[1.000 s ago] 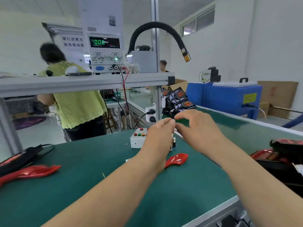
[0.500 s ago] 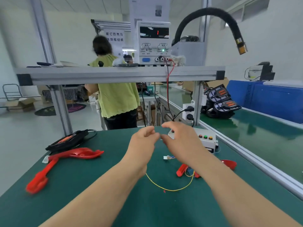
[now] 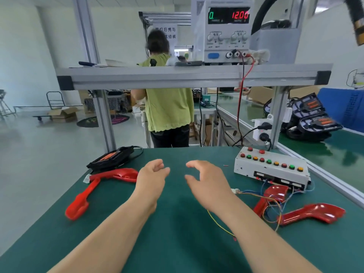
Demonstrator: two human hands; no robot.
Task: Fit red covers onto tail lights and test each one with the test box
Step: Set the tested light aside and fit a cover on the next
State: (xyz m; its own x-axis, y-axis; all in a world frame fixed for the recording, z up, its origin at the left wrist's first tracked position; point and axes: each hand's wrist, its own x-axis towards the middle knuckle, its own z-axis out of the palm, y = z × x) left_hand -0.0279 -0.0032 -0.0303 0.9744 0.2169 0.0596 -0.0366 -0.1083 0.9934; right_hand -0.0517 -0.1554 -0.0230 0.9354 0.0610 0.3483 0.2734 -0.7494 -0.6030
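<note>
Head view: loose wires (image 3: pixel 272 204) at 4 o'clock trail under the right forearm and across a red cover (image 3: pixel 313 213), so a careless reach could snag them. Left hand (image 3: pixel 151 180) and right hand (image 3: pixel 206 182) hover empty, fingers loosely curled. Beyond them, the tail light (image 3: pixel 110 157) lies at 10 o'clock and the test box (image 3: pixel 271 168) at 2 o'clock.

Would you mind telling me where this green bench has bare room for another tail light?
Bare mat lies at the back, between the black tail light and the test box, and in the near-left corner before the left red covers. The right is crowded: red covers and loose wires before the box.
</note>
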